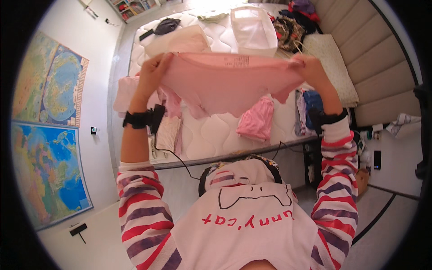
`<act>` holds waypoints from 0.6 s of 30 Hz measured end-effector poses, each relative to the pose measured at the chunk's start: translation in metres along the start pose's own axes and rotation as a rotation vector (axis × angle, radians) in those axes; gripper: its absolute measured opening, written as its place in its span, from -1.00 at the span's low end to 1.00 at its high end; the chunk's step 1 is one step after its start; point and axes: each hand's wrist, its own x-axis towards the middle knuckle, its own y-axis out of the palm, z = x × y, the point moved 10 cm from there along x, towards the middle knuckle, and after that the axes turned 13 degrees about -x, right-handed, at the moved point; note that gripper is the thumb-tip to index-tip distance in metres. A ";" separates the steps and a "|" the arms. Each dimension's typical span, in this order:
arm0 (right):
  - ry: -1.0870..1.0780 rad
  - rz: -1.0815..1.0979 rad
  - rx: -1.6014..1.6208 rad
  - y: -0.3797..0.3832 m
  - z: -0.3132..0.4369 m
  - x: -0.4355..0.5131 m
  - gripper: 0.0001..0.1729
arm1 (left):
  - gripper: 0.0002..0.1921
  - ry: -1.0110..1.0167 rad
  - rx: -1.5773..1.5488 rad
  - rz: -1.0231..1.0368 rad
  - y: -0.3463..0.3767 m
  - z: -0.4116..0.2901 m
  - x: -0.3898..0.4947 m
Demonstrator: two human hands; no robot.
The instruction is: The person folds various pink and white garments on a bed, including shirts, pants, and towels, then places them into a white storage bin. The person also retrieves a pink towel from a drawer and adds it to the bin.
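Note:
A pink knit garment [229, 89] hangs stretched out between my two raised hands, above a bed. My left hand [153, 72] grips its upper left corner, and my right hand [310, 69] pinches the upper right corner. Small print shows on the inside of its upper edge. Below the garment, a bundled pink garment [257, 119] lies on the quilted white mattress [206, 138]. Folded pale clothes [167, 133] rest on the mattress close to my left forearm, and a pale pink garment [125, 92] lies beyond that wrist. Folded clothes [312, 104], some blue, sit beside my right forearm.
Two white fabric bins [254, 28] [180, 40] stand at the back of the bed. A pile of dark clothes [292, 30] and a folded patterned quilt [332, 67] lie along the padded headboard [378, 67]. Black cables [175, 155] run from my wrist straps.

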 end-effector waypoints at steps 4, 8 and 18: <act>0.024 -0.418 0.102 -0.026 -0.045 0.002 -0.84 | -0.72 0.087 0.088 -0.006 0.024 -0.026 0.023; 0.289 -0.304 0.454 0.016 -0.111 0.008 -0.79 | -0.69 0.179 0.130 -0.009 0.059 -0.040 0.037; 0.336 -0.578 0.325 -0.043 -0.172 -0.064 -0.76 | -0.77 0.240 0.397 0.203 0.171 -0.053 -0.008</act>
